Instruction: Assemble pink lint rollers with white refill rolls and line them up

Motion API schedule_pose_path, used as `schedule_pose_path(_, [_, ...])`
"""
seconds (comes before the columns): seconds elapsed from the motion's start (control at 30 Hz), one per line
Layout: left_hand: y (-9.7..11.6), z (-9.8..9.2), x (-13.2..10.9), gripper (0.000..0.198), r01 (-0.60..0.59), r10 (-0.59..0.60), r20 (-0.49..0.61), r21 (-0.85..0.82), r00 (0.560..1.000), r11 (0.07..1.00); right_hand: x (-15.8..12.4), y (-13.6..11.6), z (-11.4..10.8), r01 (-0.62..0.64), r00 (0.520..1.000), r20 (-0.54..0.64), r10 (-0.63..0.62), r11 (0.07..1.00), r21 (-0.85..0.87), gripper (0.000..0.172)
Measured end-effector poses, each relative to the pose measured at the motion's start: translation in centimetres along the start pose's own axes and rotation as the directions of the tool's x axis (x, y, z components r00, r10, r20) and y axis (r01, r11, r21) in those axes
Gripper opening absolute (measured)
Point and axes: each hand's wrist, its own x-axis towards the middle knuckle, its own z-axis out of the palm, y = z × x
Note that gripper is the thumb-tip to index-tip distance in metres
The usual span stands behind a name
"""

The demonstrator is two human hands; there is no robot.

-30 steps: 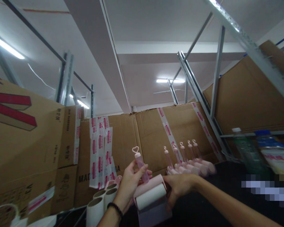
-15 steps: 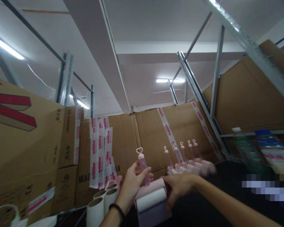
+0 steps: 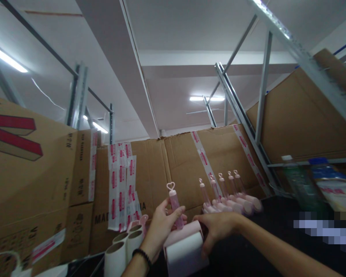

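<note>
A lint roller with a translucent pink handle and a heart-shaped loop on top is upright in front of me. My left hand is closed round that handle. Below it lies the roller's head, with a pink upper part and a white surface hanging down under it. My right hand grips the right end of the head, thumb low and fingers behind. Some of those fingers are hidden. Right of my hands stand several similar lint rollers, handles up, in a row.
White hollow rolls stand at lower left, a pink piece behind them. A cardboard wall with tape strips closes the back. A green bottle and a blue-capped container are at right, near a metal rack.
The roller's head has turned slightly, so more of its white surface faces me. Both hands keep their hold and have hardly moved.
</note>
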Motion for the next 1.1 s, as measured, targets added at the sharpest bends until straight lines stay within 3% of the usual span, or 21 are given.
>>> schedule_pose_path(0.23, [-0.6, -0.4, 0.2, 0.046, 0.035, -0.035, 0.046, 0.007, 0.998, 0.999, 0.1, 0.3, -0.1, -0.018, 1.0, -0.008, 0.017, 0.994, -0.108, 0.065])
schedule_pose_path(0.47, [-1.7, -0.7, 0.2, 0.054, 0.145, -0.141, 0.181, -0.008, 0.973, 0.989, 1.4, 0.7, -0.8, -0.1, 0.974, 0.184, 0.136, 0.977, -0.189, 0.089])
schedule_pose_path(0.63, [-1.5, -0.8, 0.3, 0.051, 0.179, -0.184, 0.197, 0.04, 0.963, 0.983, 1.1, 0.4, -0.9, -0.088, 0.976, 0.175, 0.132, 0.966, -0.242, 0.088])
schedule_pose_path(0.93, [-2.8, -1.1, 1.0, 0.047, 0.127, -0.153, 0.187, 0.142, 0.97, 0.982, 0.6, -0.9, -0.7, -0.039, 0.989, 0.127, 0.074, 0.963, -0.265, 0.077])
schedule_pose_path(1.1, [-3.0, -1.2, 1.0, 0.047, 0.105, -0.138, 0.17, 0.19, 0.976, 0.976, 0.6, -1.0, -0.1, -0.012, 0.994, 0.098, 0.051, 0.933, -0.36, 0.076])
